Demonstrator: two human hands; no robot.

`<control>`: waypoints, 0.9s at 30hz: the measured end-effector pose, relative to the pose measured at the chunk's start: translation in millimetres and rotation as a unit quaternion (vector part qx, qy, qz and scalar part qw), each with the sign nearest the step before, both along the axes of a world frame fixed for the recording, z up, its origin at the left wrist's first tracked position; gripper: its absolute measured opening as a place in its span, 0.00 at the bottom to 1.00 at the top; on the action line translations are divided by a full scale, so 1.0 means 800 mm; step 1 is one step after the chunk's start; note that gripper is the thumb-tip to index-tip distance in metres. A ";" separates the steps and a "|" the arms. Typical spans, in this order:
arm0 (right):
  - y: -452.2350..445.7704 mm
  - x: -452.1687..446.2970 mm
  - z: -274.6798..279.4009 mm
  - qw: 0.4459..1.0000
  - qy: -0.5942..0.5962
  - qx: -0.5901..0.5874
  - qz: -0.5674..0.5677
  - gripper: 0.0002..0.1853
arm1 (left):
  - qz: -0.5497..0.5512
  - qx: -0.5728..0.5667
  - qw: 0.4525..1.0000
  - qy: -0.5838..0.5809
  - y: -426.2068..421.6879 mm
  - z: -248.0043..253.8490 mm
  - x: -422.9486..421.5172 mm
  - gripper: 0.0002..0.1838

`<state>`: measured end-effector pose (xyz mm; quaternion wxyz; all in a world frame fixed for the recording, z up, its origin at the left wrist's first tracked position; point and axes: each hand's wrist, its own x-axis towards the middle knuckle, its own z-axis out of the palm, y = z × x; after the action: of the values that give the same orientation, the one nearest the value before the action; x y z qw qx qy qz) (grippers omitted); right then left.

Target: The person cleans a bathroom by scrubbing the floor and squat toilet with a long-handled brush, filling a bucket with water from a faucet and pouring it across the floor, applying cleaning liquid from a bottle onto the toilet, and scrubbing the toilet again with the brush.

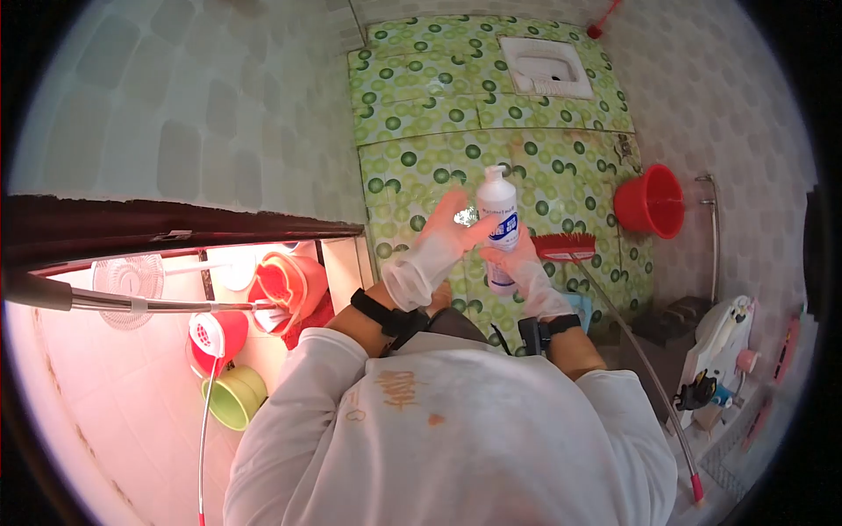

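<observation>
A white bottle with a blue label and a white top (500,197) is upright in front of my body, over the green patterned floor. My right hand (519,263), in a thin translucent glove, is wrapped round the bottle's lower part. Beside its upper left side is my left hand (447,230), gloved too, with its thumb reaching to the label and its fingers apart from the thumb. Just right of the bottle lies the red-bristled head of a brush (564,246), its long handle running down to the lower right.
A squat toilet (548,67) is set in the floor ahead. On the right are a red bucket (650,202) and a cluttered white sink (721,346). Left, past the doorway, stand a red mop bucket (294,285), a green bucket (235,399) and a fan (129,285).
</observation>
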<state>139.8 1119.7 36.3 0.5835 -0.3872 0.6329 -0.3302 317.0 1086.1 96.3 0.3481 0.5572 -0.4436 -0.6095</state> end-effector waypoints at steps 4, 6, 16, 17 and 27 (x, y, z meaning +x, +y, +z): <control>-0.006 -0.019 -0.030 0.991 0.114 0.060 0.046 0.37 | -0.067 0.126 0.990 -0.005 0.023 -0.026 0.035 0.37; -0.022 -0.017 -0.008 0.980 0.152 0.096 0.089 0.34 | -0.090 0.100 0.991 0.007 0.040 -0.045 0.061 0.35; -0.105 0.047 -0.056 0.943 0.207 0.118 0.233 0.24 | 0.180 0.213 0.960 -0.019 0.178 0.004 0.259 0.22; -0.109 0.062 -0.037 0.951 0.185 0.123 0.215 0.21 | 0.205 0.215 0.954 -0.030 0.196 0.007 0.276 0.22; -0.132 0.128 -0.104 0.951 0.237 0.094 0.176 0.21 | 0.203 0.294 0.932 -0.059 0.270 0.039 0.430 0.19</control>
<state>242.3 1013.9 -47.3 0.4994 -0.5027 0.7030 -0.0603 661.2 1302.2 127.2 0.2583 0.7481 -0.1417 -0.5946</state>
